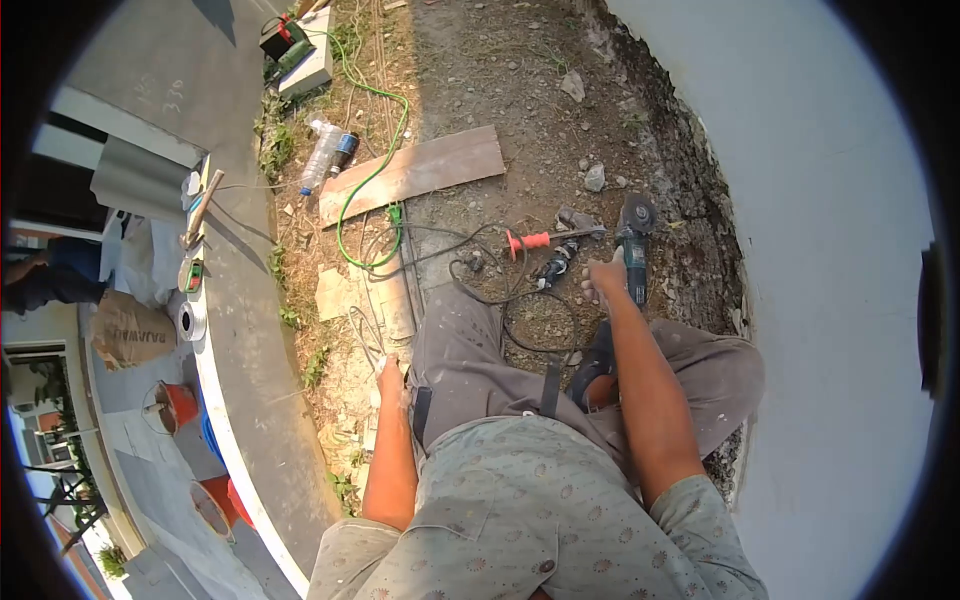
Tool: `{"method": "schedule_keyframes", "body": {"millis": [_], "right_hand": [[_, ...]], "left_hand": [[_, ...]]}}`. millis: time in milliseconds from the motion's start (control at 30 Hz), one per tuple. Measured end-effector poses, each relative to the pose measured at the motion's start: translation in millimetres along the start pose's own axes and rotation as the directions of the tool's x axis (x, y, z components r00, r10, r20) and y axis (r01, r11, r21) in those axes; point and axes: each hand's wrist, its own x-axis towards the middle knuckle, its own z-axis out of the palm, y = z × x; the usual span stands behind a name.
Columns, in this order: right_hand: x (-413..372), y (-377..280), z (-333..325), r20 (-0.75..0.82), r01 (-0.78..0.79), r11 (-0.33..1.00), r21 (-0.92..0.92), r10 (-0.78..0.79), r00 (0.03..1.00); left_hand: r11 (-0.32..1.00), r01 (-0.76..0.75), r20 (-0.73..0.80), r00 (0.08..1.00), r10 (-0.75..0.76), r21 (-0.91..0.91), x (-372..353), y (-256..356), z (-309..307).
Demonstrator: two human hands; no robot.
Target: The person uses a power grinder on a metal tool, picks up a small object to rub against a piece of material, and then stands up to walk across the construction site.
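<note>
My right hand (605, 278) is closed, fingers curled, right against the left side of a dark green angle grinder (636, 245) lying on the dirt. What its fingers hold, if anything, is hidden. Low beside my left thigh, my left hand (391, 375) has its fingers closed at a thin grey cable (362, 330) that loops over the ground. Just left of the grinder lie a chisel with an orange-red hand guard (528, 242) and a dark power tool (557, 265). A black cord (540, 349) curves between my legs and these tools.
A wooden plank (430, 172) lies ahead, crossed by a green extension cord (408, 110). Plastic bottles (322, 158) rest beside it. A white wall (840, 300) rises close on my right. Along the left ledge are a hammer (203, 205), a tape measure (191, 275) and a white roll (191, 321).
</note>
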Motion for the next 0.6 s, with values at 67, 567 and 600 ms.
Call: {"method": "schedule_keyframes", "body": {"millis": [67,567,600], "right_hand": [[3.1,7.7,21.6,0.062,-0.005,1.000,-0.008,0.005,0.998],[-48.8,-58.9,-32.8,0.195,0.365,0.601,-0.711,-0.330,0.924],[-70.4,-70.5,-43.4,0.193,0.392,0.562,-0.728,-0.381,0.904]], "left_hand": [[0.955,-0.085,0.024,0.996,0.081,0.285,42.0,-21.2,-15.0],[0.727,-0.453,0.285,0.891,0.353,0.516,-4.6,26.6,34.1],[0.712,-0.453,0.284,0.891,0.354,0.537,-10.7,30.2,38.4]]}}
